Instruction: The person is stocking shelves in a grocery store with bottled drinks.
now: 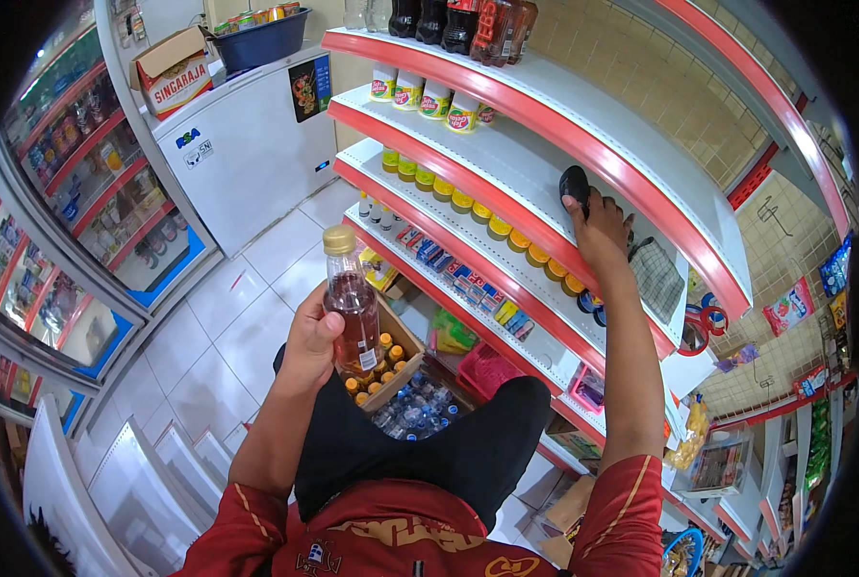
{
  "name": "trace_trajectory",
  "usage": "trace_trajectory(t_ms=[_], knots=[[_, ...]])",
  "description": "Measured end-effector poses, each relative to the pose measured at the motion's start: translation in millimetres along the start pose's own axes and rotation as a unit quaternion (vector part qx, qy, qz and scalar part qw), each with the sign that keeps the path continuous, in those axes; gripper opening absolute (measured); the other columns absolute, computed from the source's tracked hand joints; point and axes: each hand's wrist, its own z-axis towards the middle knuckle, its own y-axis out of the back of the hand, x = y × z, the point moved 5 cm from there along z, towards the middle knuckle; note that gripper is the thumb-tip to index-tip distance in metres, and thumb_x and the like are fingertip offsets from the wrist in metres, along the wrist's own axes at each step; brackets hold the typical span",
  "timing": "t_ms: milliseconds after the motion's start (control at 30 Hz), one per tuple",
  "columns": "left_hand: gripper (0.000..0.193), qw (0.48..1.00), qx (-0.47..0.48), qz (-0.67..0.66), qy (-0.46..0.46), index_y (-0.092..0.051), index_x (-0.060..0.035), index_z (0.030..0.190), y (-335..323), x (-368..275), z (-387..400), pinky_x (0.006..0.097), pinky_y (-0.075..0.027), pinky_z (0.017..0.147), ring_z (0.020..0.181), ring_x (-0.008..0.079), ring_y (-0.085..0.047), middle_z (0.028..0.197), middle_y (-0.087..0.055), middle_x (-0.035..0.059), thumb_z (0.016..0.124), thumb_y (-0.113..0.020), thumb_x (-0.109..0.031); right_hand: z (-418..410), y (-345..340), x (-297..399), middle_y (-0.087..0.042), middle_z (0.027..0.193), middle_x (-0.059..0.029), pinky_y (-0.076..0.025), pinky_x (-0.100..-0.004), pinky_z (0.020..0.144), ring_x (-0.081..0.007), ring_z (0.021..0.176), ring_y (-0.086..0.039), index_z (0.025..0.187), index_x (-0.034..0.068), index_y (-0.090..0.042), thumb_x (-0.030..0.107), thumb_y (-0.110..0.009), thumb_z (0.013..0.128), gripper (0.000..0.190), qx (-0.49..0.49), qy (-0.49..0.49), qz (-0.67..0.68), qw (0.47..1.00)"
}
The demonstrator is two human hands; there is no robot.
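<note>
My left hand [318, 335] holds a bottle [354, 310] of reddish-brown drink with a gold cap, upright in front of a cardboard box [393, 382] of orange-capped bottles. My right hand [603, 227] reaches onto a mostly bare white shelf with a red edge, its fingers against a dark rounded object [574, 189] that I cannot identify for certain. A checked cloth [657, 278] lies on that shelf beside the right wrist. White cups [434, 99] with printed labels stand in a row at the shelf's far left end. Yellow- and orange-capped bottles [481, 212] line the shelf below.
Blue-capped plastic bottles [419, 407] lie packed between the knees. A pink basket [491, 371] is under the shelves. Dark drink bottles [458, 25] stand on the top shelf. A white chest freezer [249, 151] and glass-door fridges [105, 166] stand left; packaged goods hang on the right.
</note>
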Motion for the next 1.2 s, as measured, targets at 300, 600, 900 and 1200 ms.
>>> trace_trajectory(t_ms=[300, 600, 900, 1200], knots=[[0.071, 0.995, 0.034, -0.075, -0.051, -0.036, -0.0003, 0.154, -22, -4, 20, 0.0448, -0.052, 0.107, 0.126, 0.0283, -0.061, 0.140, -0.058, 0.0145, 0.104, -0.060, -0.044, -131, 53, 169, -0.049, 0.151, -0.0279, -0.037, -0.0449, 0.118, -0.0400, 0.142, -0.048, 0.155, 0.001, -0.041, 0.038, -0.077, 0.092, 0.081, 0.249, 0.223, 0.441, 0.833], [0.084, 0.985, 0.110, 0.044, -0.127, -0.015, -0.0010, 0.164, -79, -48, 61, 0.0400, -0.023, 0.124, 0.153, 0.0278, -0.031, 0.163, -0.032, 0.0218, 0.108, -0.047, -0.053, -122, 88, 188, -0.068, 0.114, -0.0087, -0.053, -0.0334, 0.101, -0.0164, 0.114, -0.067, 0.128, -0.002, -0.057, 0.010, -0.082, 0.090, 0.047, 0.183, 0.149, 0.644, 0.728], [0.087, 0.980, 0.148, 0.119, -0.057, -0.021, -0.0077, 0.164, -61, -21, 55, 0.0517, -0.019, 0.126, 0.157, 0.0330, -0.024, 0.166, -0.032, 0.0195, 0.103, -0.047, -0.064, 76, 130, 142, -0.068, 0.124, -0.0217, -0.057, -0.0328, 0.089, -0.0233, 0.114, -0.069, 0.144, -0.008, -0.044, 0.027, -0.080, 0.093, 0.072, -0.053, 0.162, 0.626, 0.761], [0.067, 0.984, 0.143, 0.101, 0.020, -0.030, -0.0066, 0.160, -36, 47, 23, 0.0422, -0.037, 0.117, 0.142, 0.0274, -0.047, 0.154, -0.048, 0.0160, 0.109, -0.051, -0.044, 181, 96, 132, -0.063, 0.135, -0.0304, -0.052, -0.0399, 0.102, -0.0364, 0.123, -0.066, 0.146, -0.009, -0.043, 0.044, -0.079, 0.091, 0.084, -0.059, 0.120, 0.413, 0.901]])
